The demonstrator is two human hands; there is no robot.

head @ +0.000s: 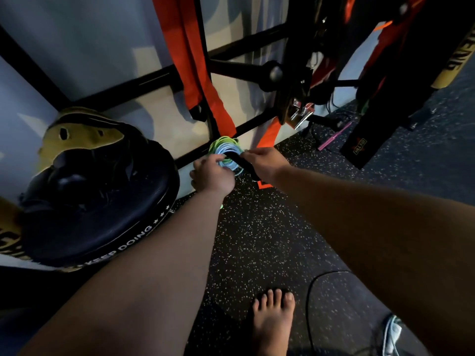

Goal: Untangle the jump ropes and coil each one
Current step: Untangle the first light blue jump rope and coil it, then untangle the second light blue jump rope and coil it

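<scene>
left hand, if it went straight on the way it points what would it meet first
The left hand would meet the coiled jump ropes at once; its fingers seem to hold them.

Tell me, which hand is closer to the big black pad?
Left. The left hand grips the coiled rope just right of the pad; the right hand is farther right, holding a black handle.

head view | worn, wide-angle | faces forward-down onto floor (pixel 257 240) | close | dim, edges seemingly bowed
</scene>
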